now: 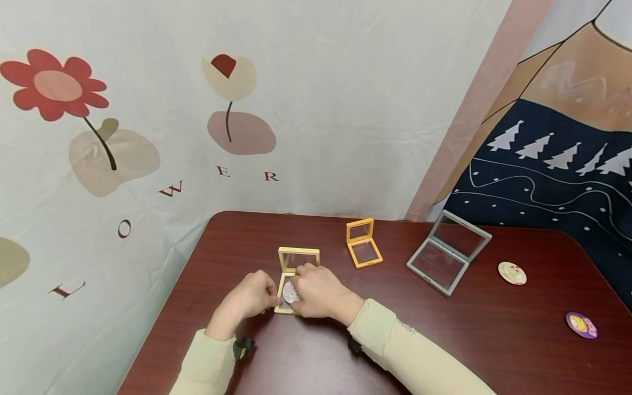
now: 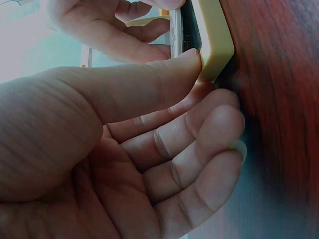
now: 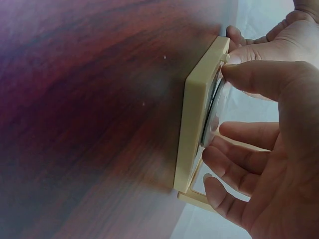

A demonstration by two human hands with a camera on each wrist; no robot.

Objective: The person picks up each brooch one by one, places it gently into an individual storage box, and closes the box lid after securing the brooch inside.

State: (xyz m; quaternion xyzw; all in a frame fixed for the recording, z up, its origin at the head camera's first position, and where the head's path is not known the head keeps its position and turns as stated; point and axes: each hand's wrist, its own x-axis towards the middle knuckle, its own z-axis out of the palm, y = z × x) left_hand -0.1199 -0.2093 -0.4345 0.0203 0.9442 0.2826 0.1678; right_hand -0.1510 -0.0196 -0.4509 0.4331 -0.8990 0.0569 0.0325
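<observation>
A pale yellow hinged display frame (image 1: 299, 251) lies on the table with its lid standing up and a clear film in its base. My left hand (image 1: 249, 296) pinches the base's left edge; in the left wrist view its thumb (image 2: 164, 82) presses the rim from above while the other fingers curl below. Over the film is a round badge (image 1: 290, 292) with a pale printed face. My right hand (image 1: 321, 291) holds this badge across its edges, thumb on one side and fingertips on the other, as the right wrist view shows. In the head view that hand covers the badge's right part.
Behind stands a small orange frame (image 1: 364, 251), opened up. Farther right is a larger grey frame (image 1: 439, 261), also open. Two more badges lie at the right: a cream oval-looking one (image 1: 512, 273) and a purple one (image 1: 581, 325). A printed curtain (image 1: 336, 109) hangs behind the table.
</observation>
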